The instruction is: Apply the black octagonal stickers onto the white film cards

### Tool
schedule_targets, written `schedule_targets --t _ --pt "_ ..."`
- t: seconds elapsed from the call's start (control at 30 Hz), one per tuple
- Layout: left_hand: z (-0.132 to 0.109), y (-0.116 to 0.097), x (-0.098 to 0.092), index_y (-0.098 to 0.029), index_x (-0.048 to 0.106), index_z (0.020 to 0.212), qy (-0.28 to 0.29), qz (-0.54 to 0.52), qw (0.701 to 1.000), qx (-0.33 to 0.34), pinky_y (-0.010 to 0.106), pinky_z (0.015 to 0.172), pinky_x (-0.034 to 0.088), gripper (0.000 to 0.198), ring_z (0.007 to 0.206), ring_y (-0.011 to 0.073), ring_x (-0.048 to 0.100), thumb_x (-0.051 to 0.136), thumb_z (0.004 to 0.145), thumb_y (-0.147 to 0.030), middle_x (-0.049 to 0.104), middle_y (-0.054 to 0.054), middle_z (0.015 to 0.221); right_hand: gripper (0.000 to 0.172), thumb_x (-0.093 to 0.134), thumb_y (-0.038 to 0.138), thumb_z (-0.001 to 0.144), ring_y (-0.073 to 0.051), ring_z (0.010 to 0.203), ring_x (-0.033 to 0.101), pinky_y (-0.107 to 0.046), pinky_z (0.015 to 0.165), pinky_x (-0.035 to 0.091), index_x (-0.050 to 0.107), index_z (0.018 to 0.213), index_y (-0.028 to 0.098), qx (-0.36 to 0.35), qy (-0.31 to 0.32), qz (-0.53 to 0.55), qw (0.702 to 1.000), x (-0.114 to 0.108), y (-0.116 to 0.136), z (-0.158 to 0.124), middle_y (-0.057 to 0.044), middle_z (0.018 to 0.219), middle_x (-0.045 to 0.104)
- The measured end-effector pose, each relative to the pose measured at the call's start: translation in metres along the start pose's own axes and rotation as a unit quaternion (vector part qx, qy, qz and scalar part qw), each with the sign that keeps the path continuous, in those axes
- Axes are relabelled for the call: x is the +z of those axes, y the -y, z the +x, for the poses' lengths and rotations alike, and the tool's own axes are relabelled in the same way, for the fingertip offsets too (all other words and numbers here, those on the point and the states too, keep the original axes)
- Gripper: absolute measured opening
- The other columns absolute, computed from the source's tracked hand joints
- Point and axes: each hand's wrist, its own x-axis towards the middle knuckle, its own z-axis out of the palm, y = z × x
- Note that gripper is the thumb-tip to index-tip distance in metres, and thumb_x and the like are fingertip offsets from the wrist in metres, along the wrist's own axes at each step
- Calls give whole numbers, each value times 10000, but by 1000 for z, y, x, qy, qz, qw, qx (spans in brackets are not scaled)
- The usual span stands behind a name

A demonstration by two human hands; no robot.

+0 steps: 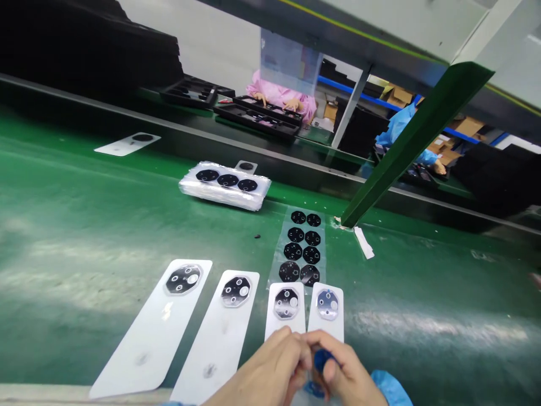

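Observation:
Close together at the bottom, over the two right panels, are my left hand [274,363] and my right hand [346,369]. A blue film piece [322,359] is pinched in my right fingers. My left fingers are pressed together against the right ones; what they hold is hidden. White phone back panels lie in a row: a far left one [156,327], a second [220,338], a third [274,327] and a right one [338,324]. Each bears a dark camera plate; the right panel's plate [327,304] looks bluish. Beyond them lies a clear sheet [279,262] with several black octagonal pieces.
A stack of clear sheets [224,196] sits farther back. Another white panel [120,148] lies at the back left. A green post [406,152] rises from the green table, beside a white strip [363,243]. Across the ledge, people in pink and blue sleeves work at black trays [257,119].

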Motion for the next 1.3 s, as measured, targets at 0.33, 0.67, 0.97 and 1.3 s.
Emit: schedule_targets --t 0.33,0.67,0.97,1.3 --pt "70 10 18 -181 481 1042 -74 236 966 79 378 844 463 356 964 219 548 308 823 41 588 68 995 390 391 492 934 -135 579 601 -224 497 486 590 861 164 101 -185 -29 977 -57 -20 -25 -58 785 611" --pt "77 12 30 -69 465 1144 -39 456 878 138 425 912 467 487 1069 260 575 248 740 94 627 147 1098 333 267 246 994 -139 613 631 -195 496 470 590 1049 191 -135 -117 -551 815 -40 -38 -28 -33 762 580" --pt "79 8 41 -20 480 1161 4 520 842 146 457 952 463 520 1126 309 543 262 703 94 575 202 1173 440 184 215 1002 -115 519 603 -232 448 441 613 900 220 -154 -195 -616 747 -28 -58 -23 -29 845 653" --pt "115 14 7 -159 487 940 -5 221 974 41 347 729 455 268 830 194 510 333 836 35 557 43 902 450 174 209 1006 -125 592 614 -224 514 466 622 971 188 -190 -205 -570 772 -29 -54 -23 -36 783 653"
